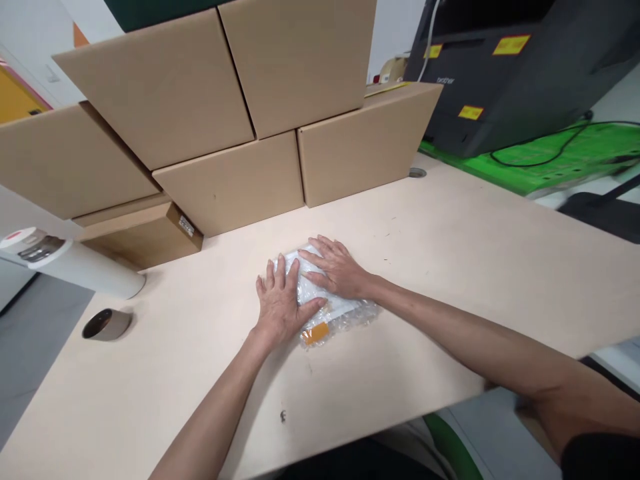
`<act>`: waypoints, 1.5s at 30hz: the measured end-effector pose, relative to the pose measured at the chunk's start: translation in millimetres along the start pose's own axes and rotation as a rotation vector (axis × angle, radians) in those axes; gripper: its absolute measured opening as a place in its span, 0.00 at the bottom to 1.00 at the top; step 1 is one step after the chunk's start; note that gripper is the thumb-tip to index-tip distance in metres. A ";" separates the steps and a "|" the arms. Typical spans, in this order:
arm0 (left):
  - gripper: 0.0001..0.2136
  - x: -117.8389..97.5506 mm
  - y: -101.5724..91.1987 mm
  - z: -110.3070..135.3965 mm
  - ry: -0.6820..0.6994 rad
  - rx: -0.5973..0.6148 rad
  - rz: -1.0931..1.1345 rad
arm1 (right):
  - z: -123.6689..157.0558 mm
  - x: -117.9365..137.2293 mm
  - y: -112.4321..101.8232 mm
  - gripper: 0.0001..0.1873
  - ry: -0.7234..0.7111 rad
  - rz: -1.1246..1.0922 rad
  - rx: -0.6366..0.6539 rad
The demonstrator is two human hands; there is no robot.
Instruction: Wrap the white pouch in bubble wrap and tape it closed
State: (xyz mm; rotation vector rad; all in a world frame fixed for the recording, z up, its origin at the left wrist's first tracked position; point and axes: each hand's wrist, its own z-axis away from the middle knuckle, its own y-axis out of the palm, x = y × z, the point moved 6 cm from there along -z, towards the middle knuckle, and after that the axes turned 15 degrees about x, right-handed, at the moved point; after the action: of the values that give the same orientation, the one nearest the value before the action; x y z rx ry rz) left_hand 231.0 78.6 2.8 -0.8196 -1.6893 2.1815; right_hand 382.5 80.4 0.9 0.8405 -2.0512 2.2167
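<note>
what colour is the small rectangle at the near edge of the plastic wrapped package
The small rectangle is orange, seen best in the head view.

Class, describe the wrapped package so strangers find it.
On the pale table stand stacked cardboard boxes. Before them, under the left hand and right hand, lies the flat package. Unlike the boxes, it shows clear plastic and an orange patch.

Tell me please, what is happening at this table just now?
A person has both bare hands laid open on a flat white packet wrapped in clear bubble plastic, the left hand near its left side and the right hand across its upper right part. The packet lies on the pale wood-look table, with an orange rectangular patch showing at its near edge. Behind it stand stacked brown cardboard boxes, which neither hand touches.
</note>
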 end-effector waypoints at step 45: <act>0.16 -30.2 -16.6 40.9 0.162 -0.304 0.485 | 31.7 -78.1 -5.4 0.17 0.216 -1.098 -0.439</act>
State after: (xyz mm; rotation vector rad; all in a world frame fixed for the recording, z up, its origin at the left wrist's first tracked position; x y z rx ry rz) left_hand 229.6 34.7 33.5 -1.5854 -1.9177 2.0777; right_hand 463.1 78.8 -24.1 1.1820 -1.3289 1.1503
